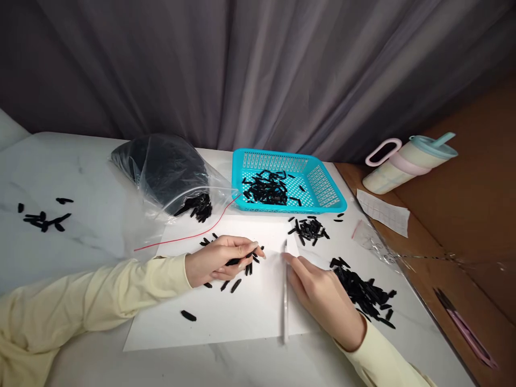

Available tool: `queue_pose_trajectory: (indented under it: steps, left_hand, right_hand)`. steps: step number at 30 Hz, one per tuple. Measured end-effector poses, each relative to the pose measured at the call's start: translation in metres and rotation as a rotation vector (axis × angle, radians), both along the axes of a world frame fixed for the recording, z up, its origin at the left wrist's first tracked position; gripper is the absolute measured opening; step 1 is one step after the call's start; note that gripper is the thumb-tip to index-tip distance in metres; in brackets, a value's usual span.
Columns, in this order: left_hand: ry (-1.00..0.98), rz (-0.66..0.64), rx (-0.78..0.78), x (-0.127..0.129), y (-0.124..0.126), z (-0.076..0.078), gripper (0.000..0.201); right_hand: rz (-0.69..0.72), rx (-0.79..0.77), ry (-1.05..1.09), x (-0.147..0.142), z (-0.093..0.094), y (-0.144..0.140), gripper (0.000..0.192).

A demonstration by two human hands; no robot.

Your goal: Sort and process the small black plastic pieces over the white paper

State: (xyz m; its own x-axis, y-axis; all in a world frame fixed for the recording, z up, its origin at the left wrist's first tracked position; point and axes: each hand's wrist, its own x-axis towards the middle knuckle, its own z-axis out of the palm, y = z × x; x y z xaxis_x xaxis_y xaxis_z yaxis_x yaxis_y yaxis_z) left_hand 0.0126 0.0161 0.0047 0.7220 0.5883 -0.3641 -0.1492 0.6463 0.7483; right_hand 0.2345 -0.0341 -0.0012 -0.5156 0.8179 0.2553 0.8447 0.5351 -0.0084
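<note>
Where the desk runs out to the left, a few loose black pieces lie scattered, and a clear plastic bag of the same pieces spills open beside them. The left hand curls closed around a small bunch of black strips over the white sheet. Behind sits a turquoise basket holding more. The right hand lies loosely open, fingers against a thin white tool, with a heap of black strips just beside it.
</note>
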Motion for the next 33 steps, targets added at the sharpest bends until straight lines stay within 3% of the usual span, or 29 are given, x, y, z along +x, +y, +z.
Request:
queue_pose_trajectory:
  steps: [3, 5, 12, 17, 21, 25, 28, 30, 33]
  left_hand:
    - [-0.023, -0.005, -0.035, -0.001, 0.001, -0.002, 0.021]
    - [-0.03, -0.012, -0.045, -0.001, 0.001, -0.003, 0.021]
    - [-0.039, -0.039, -0.061, -0.002, 0.003, -0.003, 0.022]
    - [0.007, -0.073, -0.053, -0.001, 0.005, -0.001, 0.026]
    - [0.043, -0.104, -0.024, -0.001, 0.005, 0.0, 0.029]
    - [0.049, -0.109, -0.016, -0.003, 0.004, -0.001, 0.027]
    - [0.055, -0.104, -0.002, -0.004, 0.003, -0.001, 0.026]
    - [0.06, -0.099, 0.005, -0.004, 0.003, 0.0, 0.027]
    - [0.071, -0.102, 0.021, -0.003, 0.003, 0.001, 0.028]
  right_hand:
    - [0.014, -0.038, 0.256, 0.011, 0.005, 0.001, 0.023]
    - [0.053, -0.032, 0.295, 0.014, 0.008, 0.002, 0.021]
    - [0.251, 0.069, -0.255, 0.003, 0.01, 0.008, 0.038]
    - [0.248, 0.015, -0.557, -0.008, 0.025, 0.018, 0.022]
    - [0.342, 0.018, -0.618, -0.01, 0.035, 0.026, 0.016]
    - [0.481, 0.237, -0.447, -0.001, 0.034, 0.027, 0.019]
    - [0.488, 0.34, -0.21, 0.007, 0.03, 0.024, 0.02]
    - [0.391, 0.226, 0.039, 0.008, 0.029, 0.021, 0.016]
    - [0.158, -0.22, 0.466, 0.003, 0.032, 0.019, 0.019]
